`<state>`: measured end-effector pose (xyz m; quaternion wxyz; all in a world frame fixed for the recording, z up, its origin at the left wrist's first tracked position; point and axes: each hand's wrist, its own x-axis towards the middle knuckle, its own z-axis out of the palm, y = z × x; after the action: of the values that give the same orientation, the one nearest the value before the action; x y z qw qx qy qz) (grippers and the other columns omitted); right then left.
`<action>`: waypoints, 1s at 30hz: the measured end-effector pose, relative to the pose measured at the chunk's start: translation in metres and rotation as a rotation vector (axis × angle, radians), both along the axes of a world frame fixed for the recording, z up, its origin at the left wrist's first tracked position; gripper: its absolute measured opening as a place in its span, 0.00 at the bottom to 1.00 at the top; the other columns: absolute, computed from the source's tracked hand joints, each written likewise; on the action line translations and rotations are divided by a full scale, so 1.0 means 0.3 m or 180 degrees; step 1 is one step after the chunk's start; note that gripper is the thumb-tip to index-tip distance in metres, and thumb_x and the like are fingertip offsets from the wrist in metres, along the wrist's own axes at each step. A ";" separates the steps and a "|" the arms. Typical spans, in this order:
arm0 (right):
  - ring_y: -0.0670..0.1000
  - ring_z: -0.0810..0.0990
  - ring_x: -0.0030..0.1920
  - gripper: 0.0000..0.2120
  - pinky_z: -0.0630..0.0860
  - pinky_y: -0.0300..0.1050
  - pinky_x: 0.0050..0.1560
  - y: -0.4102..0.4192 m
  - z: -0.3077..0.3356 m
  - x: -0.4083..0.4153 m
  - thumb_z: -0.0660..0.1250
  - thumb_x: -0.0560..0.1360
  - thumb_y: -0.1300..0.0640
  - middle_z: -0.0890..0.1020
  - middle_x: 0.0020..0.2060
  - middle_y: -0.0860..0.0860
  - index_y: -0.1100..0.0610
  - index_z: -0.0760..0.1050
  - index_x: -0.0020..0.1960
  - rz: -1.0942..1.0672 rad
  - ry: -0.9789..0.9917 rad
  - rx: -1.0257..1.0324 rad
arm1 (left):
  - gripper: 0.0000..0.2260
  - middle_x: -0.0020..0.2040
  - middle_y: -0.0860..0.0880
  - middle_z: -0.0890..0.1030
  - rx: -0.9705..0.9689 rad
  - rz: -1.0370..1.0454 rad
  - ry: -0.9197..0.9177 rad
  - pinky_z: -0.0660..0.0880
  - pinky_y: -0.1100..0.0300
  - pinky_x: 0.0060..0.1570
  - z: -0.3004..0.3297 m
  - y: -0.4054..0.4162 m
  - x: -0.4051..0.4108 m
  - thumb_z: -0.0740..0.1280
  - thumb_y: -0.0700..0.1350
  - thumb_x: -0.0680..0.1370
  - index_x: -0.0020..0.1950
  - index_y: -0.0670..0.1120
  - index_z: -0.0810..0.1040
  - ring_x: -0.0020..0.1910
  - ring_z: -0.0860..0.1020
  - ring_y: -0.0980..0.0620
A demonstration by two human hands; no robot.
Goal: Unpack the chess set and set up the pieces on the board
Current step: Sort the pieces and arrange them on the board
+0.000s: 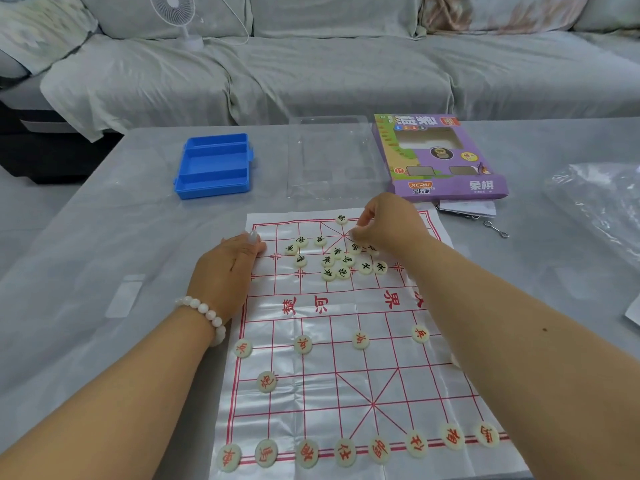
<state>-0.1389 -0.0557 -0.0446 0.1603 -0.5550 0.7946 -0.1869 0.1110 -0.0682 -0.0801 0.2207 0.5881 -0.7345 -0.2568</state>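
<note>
1. At twelve o'clock on the board (346, 362), my right hand (388, 223) has its fingers curled together at the palace cross. I cannot tell whether they pinch a piece.
2. My left hand (228, 261) lies flat and spread on the board's ten o'clock edge, pinning the sheet.
3. One black piece (341, 219) sits on the far row. The black heap (334, 258) lies loose just below it, from eleven to one o'clock.
4. Red pieces (360, 339) stand in place across the near half, the back row running from seven to five o'clock.
5. Risk, as I judge it: my right forearm crosses the red side at three o'clock, so dropping it could sweep the red pieces there.
6. Second risk: the sheet is thin and creased. Lifting my left hand could let it slide and shift every placed piece.
7. Third: dragging one piece out of the tight heap could scatter its neighbours.
8. Room: the far row is almost bare, free both sides. Beyond twelve o'clock lie the tray (332, 157), blue case (214, 166) and box (440, 157), well apart from the board.
</note>
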 end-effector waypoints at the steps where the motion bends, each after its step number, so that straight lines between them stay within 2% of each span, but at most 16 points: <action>1: 0.50 0.80 0.40 0.07 0.73 0.39 0.37 0.001 0.006 -0.012 0.72 0.69 0.53 0.83 0.38 0.50 0.56 0.81 0.43 -0.0052 -0.0039 -0.0119 | 0.33 0.70 0.51 0.70 -0.0032 -0.0026 0.0037 0.53 0.57 0.72 0.000 -0.001 0.001 0.41 0.64 0.74 0.65 0.50 0.75 0.72 0.64 0.50; 4: 0.49 0.76 0.40 0.07 0.68 0.37 0.37 0.000 0.022 -0.046 0.69 0.72 0.55 0.79 0.40 0.50 0.56 0.81 0.48 -0.0163 -0.0113 -0.0280 | 0.33 0.70 0.51 0.71 -0.0061 -0.0043 0.0147 0.52 0.60 0.70 0.002 -0.001 0.003 0.42 0.63 0.74 0.65 0.49 0.76 0.71 0.64 0.51; 7: 0.50 0.78 0.39 0.08 0.70 0.38 0.39 -0.016 0.005 -0.051 0.69 0.72 0.56 0.83 0.43 0.53 0.56 0.81 0.49 -0.0057 -0.0090 -0.0202 | 0.32 0.69 0.51 0.71 -0.0012 -0.0001 0.0154 0.53 0.61 0.70 0.003 -0.001 0.002 0.42 0.62 0.75 0.65 0.50 0.76 0.71 0.65 0.51; 10: 0.53 0.80 0.47 0.11 0.70 0.38 0.44 -0.032 -0.013 -0.051 0.70 0.73 0.54 0.83 0.49 0.55 0.57 0.81 0.53 -0.0010 0.0080 -0.0190 | 0.33 0.69 0.52 0.71 -0.0027 -0.0014 0.0148 0.53 0.59 0.70 0.005 0.000 0.004 0.41 0.63 0.74 0.64 0.50 0.76 0.71 0.65 0.51; 13: 0.53 0.78 0.55 0.17 0.72 0.41 0.52 -0.030 -0.004 -0.051 0.71 0.72 0.51 0.80 0.55 0.54 0.55 0.79 0.59 0.0037 0.0133 -0.0188 | 0.29 0.70 0.52 0.71 -0.0026 -0.0015 0.0095 0.53 0.59 0.71 0.005 -0.002 0.006 0.42 0.60 0.78 0.64 0.50 0.76 0.72 0.64 0.51; 15: 0.50 0.79 0.52 0.17 0.73 0.40 0.48 -0.013 0.011 -0.035 0.71 0.72 0.50 0.81 0.53 0.51 0.54 0.79 0.59 0.0222 0.0115 -0.0306 | 0.28 0.70 0.51 0.71 -0.0021 -0.0010 0.0061 0.53 0.58 0.71 0.005 0.000 0.003 0.43 0.59 0.79 0.64 0.50 0.76 0.71 0.64 0.50; 17: 0.44 0.78 0.42 0.13 0.71 0.35 0.38 0.015 0.025 -0.005 0.72 0.71 0.51 0.81 0.46 0.48 0.52 0.81 0.54 0.0576 -0.0107 -0.0286 | 0.27 0.70 0.51 0.70 0.0005 0.0015 0.0066 0.53 0.58 0.71 0.008 0.000 0.000 0.43 0.58 0.80 0.64 0.50 0.76 0.71 0.65 0.50; 19: 0.42 0.76 0.37 0.08 0.68 0.33 0.33 0.039 0.029 0.021 0.74 0.70 0.53 0.80 0.41 0.45 0.51 0.82 0.49 0.0881 -0.0298 -0.0076 | 0.27 0.70 0.51 0.71 0.0051 0.0034 0.0079 0.53 0.59 0.70 0.007 -0.002 -0.002 0.43 0.58 0.80 0.64 0.50 0.76 0.71 0.65 0.50; 21: 0.42 0.75 0.37 0.07 0.67 0.32 0.32 0.048 0.032 0.024 0.74 0.70 0.55 0.78 0.39 0.43 0.49 0.83 0.47 0.0990 -0.0261 0.0088 | 0.26 0.70 0.51 0.71 0.0066 0.0034 0.0069 0.53 0.59 0.70 0.005 -0.003 -0.001 0.43 0.58 0.80 0.64 0.51 0.76 0.71 0.65 0.50; 25: 0.38 0.73 0.36 0.08 0.66 0.29 0.33 0.047 0.052 -0.025 0.71 0.71 0.59 0.79 0.43 0.45 0.50 0.82 0.48 0.0823 -0.0017 0.0015 | 0.26 0.69 0.51 0.71 0.0046 0.0051 0.0130 0.54 0.61 0.69 0.006 0.000 -0.002 0.44 0.57 0.80 0.64 0.50 0.76 0.70 0.66 0.50; 30: 0.40 0.74 0.38 0.11 0.68 0.32 0.36 0.072 0.085 -0.063 0.72 0.69 0.60 0.77 0.43 0.44 0.46 0.81 0.47 0.0966 -0.0121 0.0132 | 0.25 0.69 0.51 0.72 0.0046 0.0061 0.0189 0.53 0.65 0.65 0.007 0.000 -0.002 0.45 0.56 0.81 0.64 0.49 0.76 0.69 0.67 0.51</action>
<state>-0.1579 -0.0342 -0.0192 0.2132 -0.6615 0.7021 -0.1546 0.1105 -0.0681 -0.0780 0.2406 0.5888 -0.7200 -0.2774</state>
